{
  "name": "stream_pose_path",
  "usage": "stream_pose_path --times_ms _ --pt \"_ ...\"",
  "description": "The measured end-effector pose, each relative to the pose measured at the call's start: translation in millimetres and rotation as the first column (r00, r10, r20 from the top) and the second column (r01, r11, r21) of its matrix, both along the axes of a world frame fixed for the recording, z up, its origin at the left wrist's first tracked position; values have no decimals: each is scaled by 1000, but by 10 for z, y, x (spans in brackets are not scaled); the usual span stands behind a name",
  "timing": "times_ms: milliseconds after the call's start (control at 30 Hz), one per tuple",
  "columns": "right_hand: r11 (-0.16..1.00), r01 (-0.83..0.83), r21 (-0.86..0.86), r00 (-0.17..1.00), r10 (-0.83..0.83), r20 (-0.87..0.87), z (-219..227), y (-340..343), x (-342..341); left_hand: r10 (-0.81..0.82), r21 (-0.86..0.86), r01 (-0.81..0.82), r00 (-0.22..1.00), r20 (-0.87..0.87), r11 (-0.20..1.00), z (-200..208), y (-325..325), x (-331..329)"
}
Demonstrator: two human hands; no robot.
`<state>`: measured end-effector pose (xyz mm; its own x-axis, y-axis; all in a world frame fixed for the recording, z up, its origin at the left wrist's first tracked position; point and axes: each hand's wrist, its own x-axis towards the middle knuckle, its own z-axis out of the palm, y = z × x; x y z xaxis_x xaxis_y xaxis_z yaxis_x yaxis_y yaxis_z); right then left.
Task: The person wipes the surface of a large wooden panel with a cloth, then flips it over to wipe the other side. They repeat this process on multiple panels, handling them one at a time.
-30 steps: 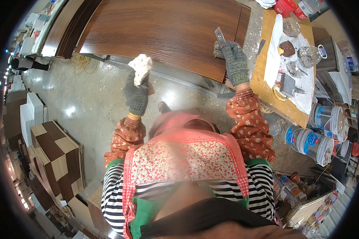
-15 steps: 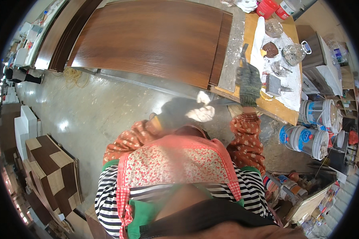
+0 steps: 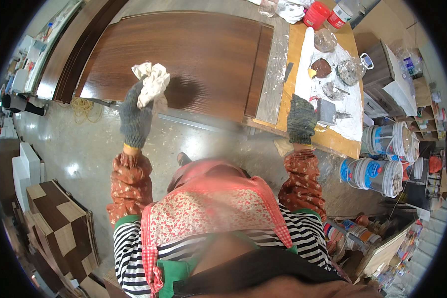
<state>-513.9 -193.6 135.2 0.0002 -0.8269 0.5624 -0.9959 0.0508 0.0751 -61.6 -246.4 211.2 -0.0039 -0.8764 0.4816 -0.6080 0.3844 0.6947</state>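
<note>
Clutching crumpled white cloth in closed, knit-gloved left grip, before glossy wood-grain panel | With right grip at desk, beside grey block; spread and hold hidden, impossible to tell | On stained white sheet: clear plastic container, dark-smeared inside | At right: grey buckets, blue labels too small to read

The cloth is cream, the panel brown-grained.

White cloth crumpled in left hand; glossy brown panel lies flat; grey block beside right hand.
</note>
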Motion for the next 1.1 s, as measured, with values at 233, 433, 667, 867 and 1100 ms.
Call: stream_pose_path --times_ms 233,433,667,867,1100 --pt "993 44 107 989 -58 133 -26 31 66 -49 65 11 793 607 998 -303 -532 -240" --pt "957 77 279 979 -126 162 -55 69 166 -409 208 369 636 655 906 -110 -378 -1220" --pt "949 82 305 966 -150 208 -34 49 250 -486 109 571 563 668 813 32 -656 -1773" --pt "969 74 234 928 -153 340 17 144 353 -492 180 577 445 748 796 -120 -1449 -1990" --pt "929 269 254 844 -354 402 -14 287 522 -549 310 480 509 664 820 88 -2181 -1938"
